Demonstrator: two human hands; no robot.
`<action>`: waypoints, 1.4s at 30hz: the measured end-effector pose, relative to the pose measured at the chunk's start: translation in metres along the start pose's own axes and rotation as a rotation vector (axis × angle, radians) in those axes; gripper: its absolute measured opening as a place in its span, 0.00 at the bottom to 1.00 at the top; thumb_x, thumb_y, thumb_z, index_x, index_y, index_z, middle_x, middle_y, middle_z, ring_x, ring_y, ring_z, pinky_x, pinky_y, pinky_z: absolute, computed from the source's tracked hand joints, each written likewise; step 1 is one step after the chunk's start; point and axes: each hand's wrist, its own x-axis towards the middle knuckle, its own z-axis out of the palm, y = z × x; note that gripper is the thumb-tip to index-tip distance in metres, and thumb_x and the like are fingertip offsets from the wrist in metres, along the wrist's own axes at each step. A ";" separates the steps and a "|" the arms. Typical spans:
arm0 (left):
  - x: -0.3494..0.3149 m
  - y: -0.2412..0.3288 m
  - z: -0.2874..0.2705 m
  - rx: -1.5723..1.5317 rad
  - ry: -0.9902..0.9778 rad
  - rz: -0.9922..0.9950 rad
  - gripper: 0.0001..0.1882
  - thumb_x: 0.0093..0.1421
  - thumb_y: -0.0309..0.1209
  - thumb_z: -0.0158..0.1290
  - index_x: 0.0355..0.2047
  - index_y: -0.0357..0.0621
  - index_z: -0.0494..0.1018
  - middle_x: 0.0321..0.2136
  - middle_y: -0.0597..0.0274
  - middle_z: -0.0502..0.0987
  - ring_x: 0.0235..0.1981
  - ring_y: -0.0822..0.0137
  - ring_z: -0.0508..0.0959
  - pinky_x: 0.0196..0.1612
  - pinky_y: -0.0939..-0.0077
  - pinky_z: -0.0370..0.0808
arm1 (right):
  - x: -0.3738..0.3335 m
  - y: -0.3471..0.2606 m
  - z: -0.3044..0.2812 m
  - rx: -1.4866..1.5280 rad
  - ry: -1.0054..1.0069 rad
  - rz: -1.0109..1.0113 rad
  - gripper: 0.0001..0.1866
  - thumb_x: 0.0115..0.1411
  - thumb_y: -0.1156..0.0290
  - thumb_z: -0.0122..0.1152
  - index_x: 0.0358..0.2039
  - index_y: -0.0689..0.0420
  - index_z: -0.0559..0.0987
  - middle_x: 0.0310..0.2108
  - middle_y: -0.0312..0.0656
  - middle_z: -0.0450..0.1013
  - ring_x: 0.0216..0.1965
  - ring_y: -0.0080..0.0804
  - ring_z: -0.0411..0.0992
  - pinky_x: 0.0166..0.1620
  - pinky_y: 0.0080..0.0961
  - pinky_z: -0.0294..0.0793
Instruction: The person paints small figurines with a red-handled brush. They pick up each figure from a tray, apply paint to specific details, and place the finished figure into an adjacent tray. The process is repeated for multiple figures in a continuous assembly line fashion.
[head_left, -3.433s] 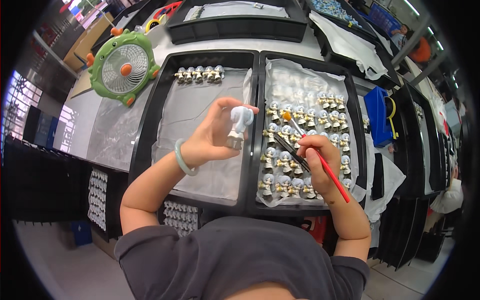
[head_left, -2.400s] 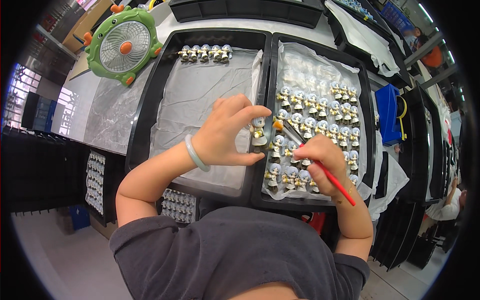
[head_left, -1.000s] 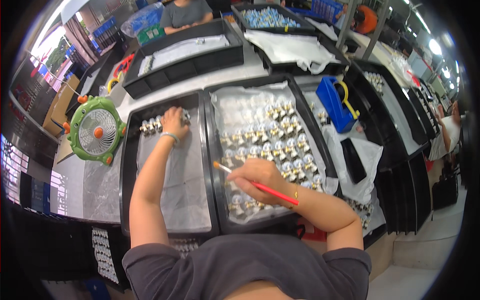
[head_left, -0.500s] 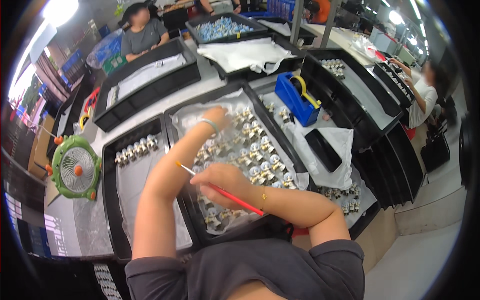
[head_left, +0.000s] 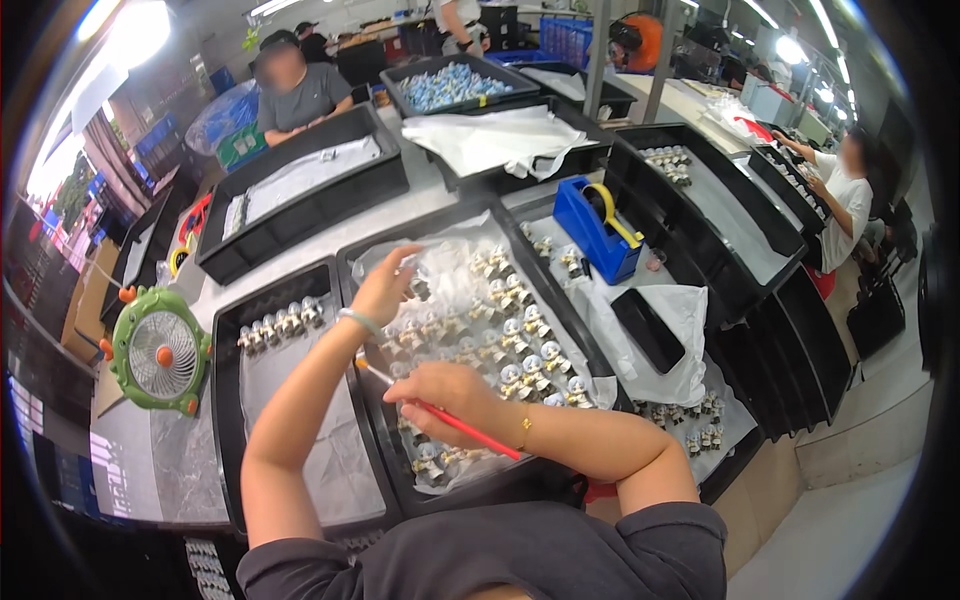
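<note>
My right hand (head_left: 455, 395) is closed round a thin paintbrush (head_left: 465, 430) with a red handle, its orange-tipped end pointing up and left. Below that hand lies a black tray (head_left: 490, 210) lined with thin white sheeting, holding rows of small white-and-dark figurines (head_left: 512, 375). Over the tray's left side hangs my left hand (head_left: 382, 292), fingers apart and bent. One figurine (head_left: 419, 288) is close by its fingertips; whether they touch I cannot tell. Translucent sheeting (head_left: 450, 275) covers part of the far figurines.
On the left are a tray (head_left: 225, 400) with one figurine row and a green fan (head_left: 160, 350). To the right lie a blue tape dispenser (head_left: 600, 235) and a dark flat phone-like object (head_left: 648, 330) on white sheeting. Black trays surround these; people sit beyond.
My left hand has drawn back from the tray's far end toward its left side, and its fingers have spread. My right hand keeps the paintbrush nearly in place. The view has shifted slightly.
</note>
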 end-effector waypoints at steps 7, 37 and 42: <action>-0.140 -0.003 -0.052 -1.045 -0.201 -0.131 0.32 0.48 0.25 0.47 0.54 0.50 0.52 0.48 0.51 0.64 0.40 0.68 0.69 0.45 0.76 0.63 | 0.000 0.002 0.004 0.028 -0.074 0.105 0.10 0.47 0.74 0.55 0.33 0.52 0.74 0.24 0.40 0.68 0.27 0.40 0.68 0.31 0.33 0.67; -0.198 0.019 -0.048 0.567 0.340 0.287 0.33 0.30 0.40 0.59 0.41 0.43 0.67 0.28 0.59 0.62 0.30 0.61 0.64 0.35 0.71 0.60 | -0.001 0.010 0.004 0.047 -0.097 0.215 0.10 0.51 0.75 0.49 0.34 0.61 0.74 0.20 0.40 0.69 0.21 0.29 0.65 0.27 0.23 0.63; -0.197 0.016 -0.046 0.567 0.344 0.279 0.32 0.30 0.42 0.59 0.39 0.43 0.67 0.27 0.60 0.62 0.30 0.61 0.64 0.35 0.71 0.60 | -0.002 0.010 0.003 0.044 -0.112 0.207 0.10 0.51 0.75 0.49 0.34 0.61 0.74 0.20 0.40 0.69 0.21 0.29 0.65 0.27 0.23 0.63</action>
